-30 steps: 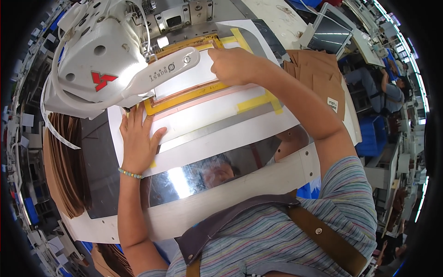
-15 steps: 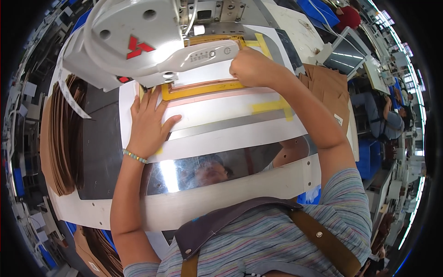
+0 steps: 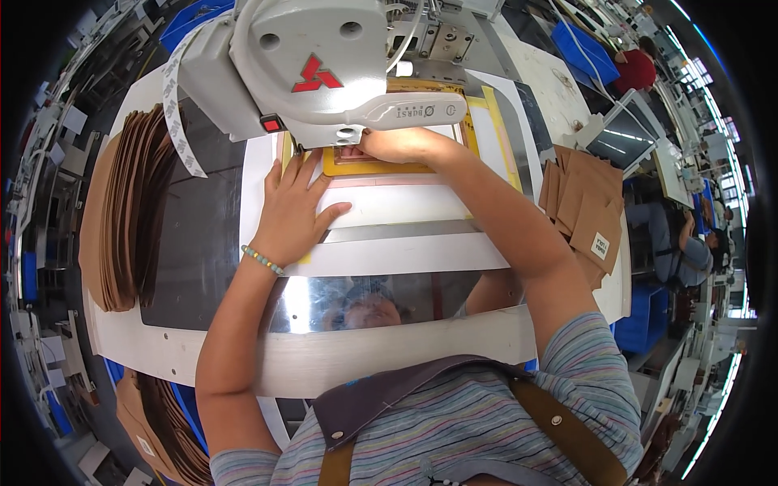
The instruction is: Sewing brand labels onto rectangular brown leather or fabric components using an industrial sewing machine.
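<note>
My left hand (image 3: 289,204) lies with spread fingers on a white sheet (image 3: 377,202), left of a yellow-edged sewing template (image 3: 381,168). Its fingertips reach the template's left side, close under the grey sewing machine head (image 3: 308,61). My right hand (image 3: 403,147) is over the template's opening, below the machine's lamp bar (image 3: 413,111). Its fingers are drawn together near the needle area, by a reddish-brown inner edge of the template. The machine head partly covers those fingertips, and whatever is between them cannot be made out.
A tall row of brown folded pieces (image 3: 121,211) stands on the left. More brown pieces (image 3: 585,202), one with a white label, lie fanned out at right. A shiny metal plate (image 3: 421,298) crosses the table's front. A white measuring tape (image 3: 173,121) hangs from the machine.
My right hand has moved left from the lamp bar's right end to beneath the machine head. My left hand keeps its place on the sheet. The whole view has shifted somewhat.
</note>
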`<action>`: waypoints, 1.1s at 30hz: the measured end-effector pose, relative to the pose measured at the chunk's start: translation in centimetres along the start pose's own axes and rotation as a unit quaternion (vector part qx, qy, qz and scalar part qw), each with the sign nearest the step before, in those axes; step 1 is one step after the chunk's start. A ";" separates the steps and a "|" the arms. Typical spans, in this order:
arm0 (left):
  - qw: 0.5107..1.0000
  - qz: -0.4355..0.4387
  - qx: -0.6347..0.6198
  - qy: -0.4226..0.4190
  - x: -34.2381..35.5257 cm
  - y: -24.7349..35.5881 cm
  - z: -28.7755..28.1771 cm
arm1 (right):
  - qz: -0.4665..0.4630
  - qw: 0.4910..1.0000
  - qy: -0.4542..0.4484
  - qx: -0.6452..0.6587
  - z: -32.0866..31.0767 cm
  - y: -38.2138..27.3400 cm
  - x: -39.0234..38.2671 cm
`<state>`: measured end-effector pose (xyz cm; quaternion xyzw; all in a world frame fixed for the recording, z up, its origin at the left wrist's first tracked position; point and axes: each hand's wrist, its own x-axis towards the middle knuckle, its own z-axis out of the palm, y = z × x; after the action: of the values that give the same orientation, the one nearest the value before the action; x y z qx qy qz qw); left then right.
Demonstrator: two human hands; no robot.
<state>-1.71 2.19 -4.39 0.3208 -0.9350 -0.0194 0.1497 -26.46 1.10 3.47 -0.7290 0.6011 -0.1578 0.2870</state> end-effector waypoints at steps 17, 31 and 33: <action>0.971 -0.145 0.086 0.168 -3.1 -13.5 -11.4 | -0.127 0.964 0.231 0.033 1.0 5.2 -12.1; 0.918 -0.348 0.118 0.148 -13.0 -31.8 -17.3 | -0.154 0.949 0.274 -0.012 0.6 4.9 -11.9; 0.924 -0.331 0.134 0.135 -12.6 -30.4 -17.8 | -0.158 0.952 0.260 -0.016 0.7 5.0 -11.8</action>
<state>31.03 -13.26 5.19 0.6286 -0.7404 0.1016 0.2151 -32.64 12.11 1.26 -0.7527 0.5344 -0.3761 0.0805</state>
